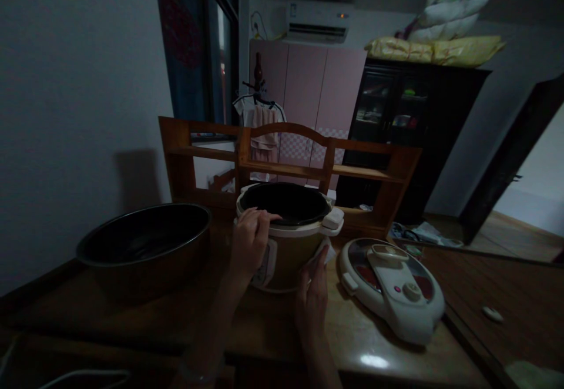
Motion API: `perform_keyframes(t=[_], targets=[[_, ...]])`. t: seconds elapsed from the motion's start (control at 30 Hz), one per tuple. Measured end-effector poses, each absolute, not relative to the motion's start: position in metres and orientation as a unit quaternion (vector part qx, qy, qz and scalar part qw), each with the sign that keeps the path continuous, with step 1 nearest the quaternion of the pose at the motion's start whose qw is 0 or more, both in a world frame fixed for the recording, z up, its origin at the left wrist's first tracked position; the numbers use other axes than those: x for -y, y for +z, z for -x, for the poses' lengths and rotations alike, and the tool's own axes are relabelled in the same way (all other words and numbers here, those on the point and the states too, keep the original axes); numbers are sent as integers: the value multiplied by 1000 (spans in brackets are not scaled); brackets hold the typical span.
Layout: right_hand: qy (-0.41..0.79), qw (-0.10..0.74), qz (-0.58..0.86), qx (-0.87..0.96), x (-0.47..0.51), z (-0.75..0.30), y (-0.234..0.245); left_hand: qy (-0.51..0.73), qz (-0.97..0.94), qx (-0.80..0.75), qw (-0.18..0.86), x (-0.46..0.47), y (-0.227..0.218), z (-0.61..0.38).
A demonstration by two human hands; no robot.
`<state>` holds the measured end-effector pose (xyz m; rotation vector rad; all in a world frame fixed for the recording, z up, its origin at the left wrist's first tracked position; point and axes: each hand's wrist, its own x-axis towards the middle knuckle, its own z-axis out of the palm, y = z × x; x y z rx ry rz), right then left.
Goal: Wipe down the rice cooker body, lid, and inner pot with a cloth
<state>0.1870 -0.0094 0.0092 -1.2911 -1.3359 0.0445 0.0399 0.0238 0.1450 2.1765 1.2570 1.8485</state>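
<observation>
An electric pressure cooker (291,257) without its lid stands in the middle of the wooden desk, its round opening dark inside. My left hand (252,237) grips the front left of its rim, fingers bent over the edge. Low on the right side of the body, my right hand (314,286) presses a white cloth (326,249) against the wall; part of the cloth is hidden by the fingers. The cooker's lid (394,289), white with a clear window and a knob, lies to the right. A dark inner pot (145,260) sits at the left.
A low wooden shelf (286,169) runs along the back of the desk (352,342). Beyond it are a clothes stand (259,113), pink wardrobe (306,83) and dark cabinet (405,142). On the brown surface at right lies a small white object (492,314).
</observation>
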Motion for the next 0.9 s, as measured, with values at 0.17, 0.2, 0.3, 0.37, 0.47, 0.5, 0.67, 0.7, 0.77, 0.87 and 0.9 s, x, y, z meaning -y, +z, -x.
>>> perform_keyframes(t=[0.17,0.2,0.3,0.37,0.47,0.5,0.67,0.7,0.77,0.87,0.9], targets=[[-11,571,539,619,12,-187,10,617,-684,-389,-5,-28,139,-43],[-19,563,533,632,12,-187,10,618,-684,-388,-5,-29,138,-43],[-70,531,510,673,13,-185,11,623,-682,-382,-5,-29,139,-42],[-105,503,494,702,13,-180,13,622,-685,-380,-1,-28,139,-41],[-131,463,481,733,16,-169,17,619,-688,-379,3,-27,139,-41],[-137,453,482,737,17,-166,18,619,-689,-378,3,-27,139,-41],[-156,410,491,752,27,-158,6,614,-691,-382,1,-28,140,-40],[-157,402,491,757,30,-160,0,612,-692,-383,2,-28,140,-40],[-148,389,497,762,37,-165,-11,611,-694,-382,5,-28,141,-38],[-108,391,524,749,45,-174,-20,604,-700,-380,10,-27,142,-37],[-93,403,535,737,46,-177,-18,602,-702,-380,11,-27,142,-36]])
